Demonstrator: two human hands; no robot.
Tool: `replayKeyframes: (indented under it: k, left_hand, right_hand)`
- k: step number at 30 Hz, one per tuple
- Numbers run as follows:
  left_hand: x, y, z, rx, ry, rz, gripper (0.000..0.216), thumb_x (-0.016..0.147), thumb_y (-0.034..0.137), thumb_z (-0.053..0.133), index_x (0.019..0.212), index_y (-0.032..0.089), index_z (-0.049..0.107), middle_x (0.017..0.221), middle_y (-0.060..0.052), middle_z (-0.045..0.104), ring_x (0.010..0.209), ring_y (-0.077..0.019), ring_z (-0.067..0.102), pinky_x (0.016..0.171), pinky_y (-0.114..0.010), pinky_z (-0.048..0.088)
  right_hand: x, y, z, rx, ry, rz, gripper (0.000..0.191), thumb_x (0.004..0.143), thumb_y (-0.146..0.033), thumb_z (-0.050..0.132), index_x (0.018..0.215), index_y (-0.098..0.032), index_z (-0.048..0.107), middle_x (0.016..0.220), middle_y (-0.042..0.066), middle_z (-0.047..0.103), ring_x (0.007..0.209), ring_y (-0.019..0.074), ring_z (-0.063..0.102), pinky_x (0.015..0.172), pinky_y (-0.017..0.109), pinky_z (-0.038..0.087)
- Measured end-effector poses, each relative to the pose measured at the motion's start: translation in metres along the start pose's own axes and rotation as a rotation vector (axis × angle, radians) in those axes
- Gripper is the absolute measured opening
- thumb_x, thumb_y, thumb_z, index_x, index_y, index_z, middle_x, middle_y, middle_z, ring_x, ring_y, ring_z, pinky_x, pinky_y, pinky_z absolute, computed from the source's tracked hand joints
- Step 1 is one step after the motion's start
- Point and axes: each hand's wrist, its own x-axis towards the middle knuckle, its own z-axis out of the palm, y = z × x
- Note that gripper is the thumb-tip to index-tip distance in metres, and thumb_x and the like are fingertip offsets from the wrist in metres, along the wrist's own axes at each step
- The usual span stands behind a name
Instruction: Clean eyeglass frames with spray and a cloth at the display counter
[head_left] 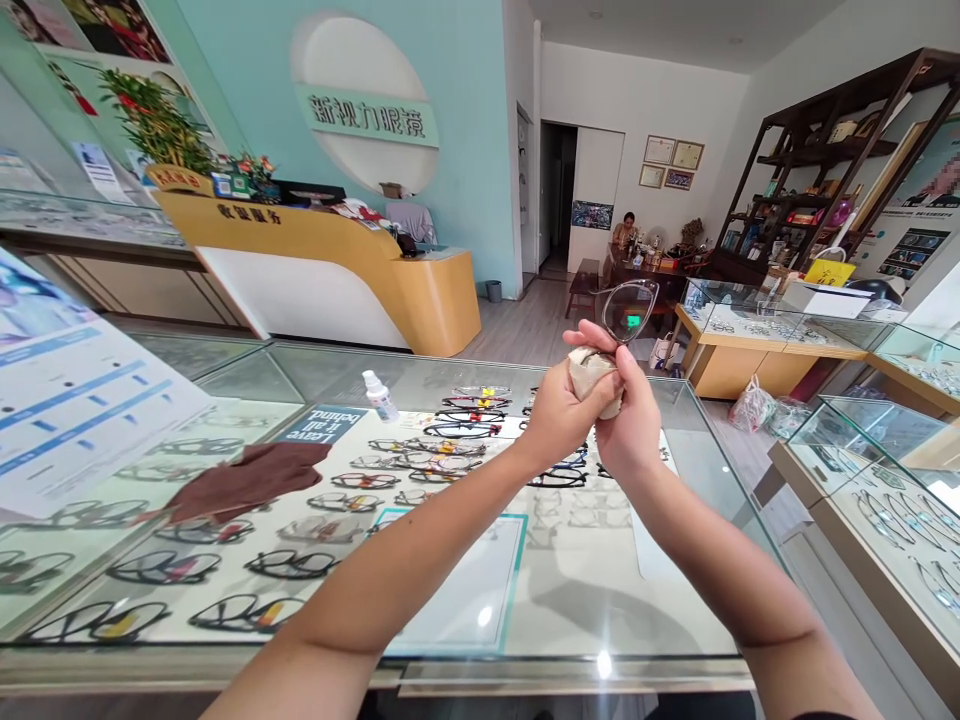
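Observation:
A pair of clear-framed glasses (628, 308) is held up above the glass display counter (697, 470). My left hand (559, 415) is closed around a beige cleaning cloth (589, 372) pressed against one lens. My right hand (630, 410) is closed too, gripping the glasses and cloth from the right, fingers laid over the frame. The other lens sticks up free above both hands.
On the counter top lie a small white spray bottle (380, 396), a brown cloth (244, 480) and a printed sheet (67, 395). Several glasses frames lie inside the case. A yellow reception desk (337, 270) stands behind, more showcases (870, 480) at right, a person seated at the back.

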Motion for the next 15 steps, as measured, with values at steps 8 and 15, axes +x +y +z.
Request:
replayKeyframes:
  k: [8, 15]
  left_hand:
    - [0.003, 0.004, 0.001, 0.013, 0.110, -0.044, 0.077, 0.082, 0.092, 0.066, 0.062, 0.021, 0.044, 0.056, 0.005, 0.039, 0.052, -0.0091, 0.035, 0.049, -0.026, 0.032]
    - [0.024, 0.011, -0.030, 0.034, 0.046, -0.094, 0.072, 0.083, 0.092, 0.067, 0.077, 0.020, 0.066, 0.067, -0.002, 0.061, 0.063, -0.0157, 0.058, 0.058, -0.028, 0.048]
  right_hand:
    - [0.000, 0.002, -0.001, -0.086, -0.046, -0.028, 0.050, 0.098, -0.066, 0.062, 0.118, -0.024, 0.077, 0.131, 0.007, 0.077, 0.112, 0.0236, 0.071, 0.101, 0.037, 0.058]
    - [0.025, -0.024, -0.030, -0.130, -0.010, -0.094, 0.041, 0.092, -0.062, 0.071, 0.105, -0.024, 0.079, 0.123, 0.006, 0.080, 0.111, 0.0219, 0.073, 0.099, 0.035, 0.060]
